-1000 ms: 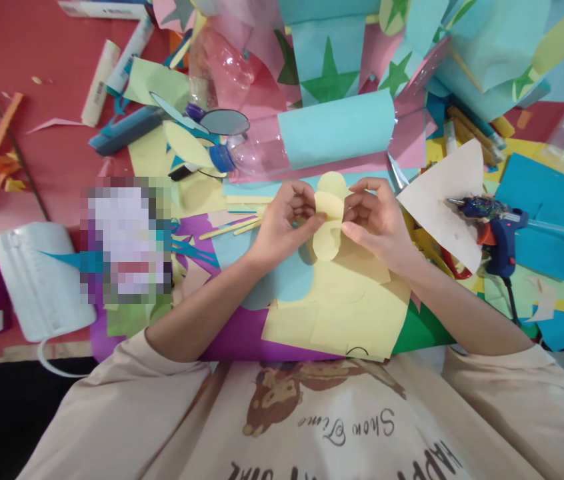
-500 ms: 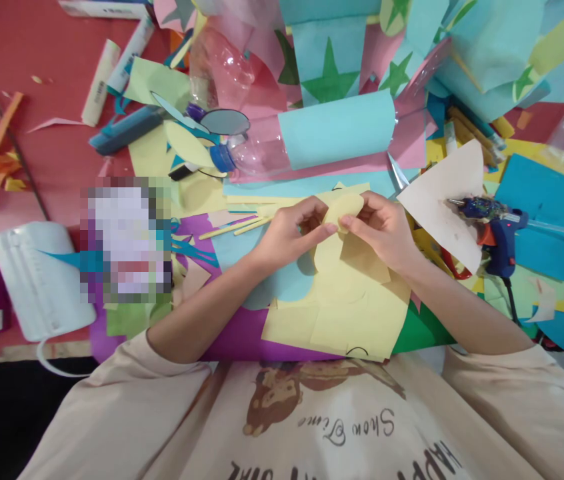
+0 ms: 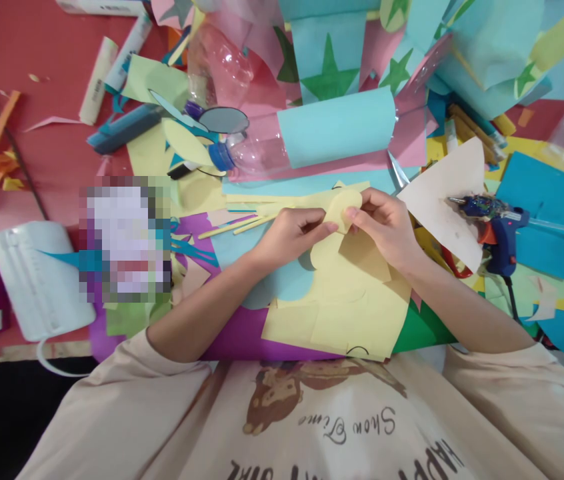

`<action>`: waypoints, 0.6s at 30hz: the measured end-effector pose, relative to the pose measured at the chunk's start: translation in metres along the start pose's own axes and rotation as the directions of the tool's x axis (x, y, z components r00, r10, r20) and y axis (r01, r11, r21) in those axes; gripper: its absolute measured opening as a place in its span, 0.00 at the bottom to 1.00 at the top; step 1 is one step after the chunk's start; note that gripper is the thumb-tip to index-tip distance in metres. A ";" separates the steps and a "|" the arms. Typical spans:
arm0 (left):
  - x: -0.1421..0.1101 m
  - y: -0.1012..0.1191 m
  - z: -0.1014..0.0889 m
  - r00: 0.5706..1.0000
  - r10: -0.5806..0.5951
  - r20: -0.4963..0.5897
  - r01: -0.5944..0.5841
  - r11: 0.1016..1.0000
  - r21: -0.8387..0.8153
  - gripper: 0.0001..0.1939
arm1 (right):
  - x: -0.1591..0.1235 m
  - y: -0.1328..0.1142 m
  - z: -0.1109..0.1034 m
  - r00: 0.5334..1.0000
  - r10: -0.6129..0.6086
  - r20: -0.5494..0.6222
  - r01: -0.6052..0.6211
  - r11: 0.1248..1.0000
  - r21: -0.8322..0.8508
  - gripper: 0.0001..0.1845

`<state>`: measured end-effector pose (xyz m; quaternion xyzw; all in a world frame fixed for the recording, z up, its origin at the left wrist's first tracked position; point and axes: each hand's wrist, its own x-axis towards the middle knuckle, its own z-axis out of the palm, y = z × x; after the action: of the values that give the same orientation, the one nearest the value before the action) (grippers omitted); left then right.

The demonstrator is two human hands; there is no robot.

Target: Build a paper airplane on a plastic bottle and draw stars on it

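Both my hands meet over a small pale yellow paper cutout with rounded lobes. My left hand pinches its lower left part between thumb and fingers. My right hand grips its right edge with curled fingers. The cutout is bent, its upper lobe tilted to the right. Beneath my hands lie larger pale yellow sheets on purple and light blue paper.
A blue glue gun rests on a white paper triangle at the right. A plastic bottle wrapped in light blue paper lies behind my hands. Glue sticks, star-cut sheets and scraps cover the red table. A white case sits at left.
The yellow cutout, held flat and upright between both hands a second ago, has been folded over and tilted to the right. My hands have closed together on it.
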<state>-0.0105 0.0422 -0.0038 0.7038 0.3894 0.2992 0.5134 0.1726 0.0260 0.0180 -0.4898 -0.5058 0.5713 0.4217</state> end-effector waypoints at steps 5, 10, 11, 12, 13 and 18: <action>0.001 -0.002 0.001 1.000 0.001 0.009 -0.001 1.000 -0.008 0.31 | 0.000 0.001 0.000 1.000 0.007 -0.017 -0.006 1.000 0.020 0.19; 0.000 -0.003 0.000 1.000 -0.010 0.019 0.010 1.000 0.004 0.30 | 0.001 0.001 0.000 1.000 0.013 -0.013 -0.013 1.000 0.021 0.21; 0.000 -0.002 0.000 1.000 -0.017 0.020 0.017 1.000 0.006 0.30 | 0.001 0.001 0.000 1.000 0.013 -0.012 -0.013 1.000 0.018 0.21; -0.001 -0.002 -0.001 0.999 -0.025 0.020 0.025 1.000 0.007 0.30 | 0.001 0.001 0.000 1.000 0.012 -0.012 -0.012 1.000 0.017 0.21; -0.001 -0.002 -0.001 0.999 -0.032 0.021 0.032 0.999 0.008 0.29 | 0.001 0.001 0.000 1.000 0.011 -0.013 -0.010 1.000 0.014 0.21; -0.001 -0.002 -0.001 0.999 -0.032 0.022 0.032 0.999 0.010 0.30 | 0.001 0.000 0.000 1.000 0.005 -0.009 -0.005 1.000 0.001 0.22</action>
<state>-0.0120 0.0425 -0.0057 0.7032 0.3962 0.2813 0.5190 0.1725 0.0274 0.0174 -0.4934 -0.5024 0.5706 0.4226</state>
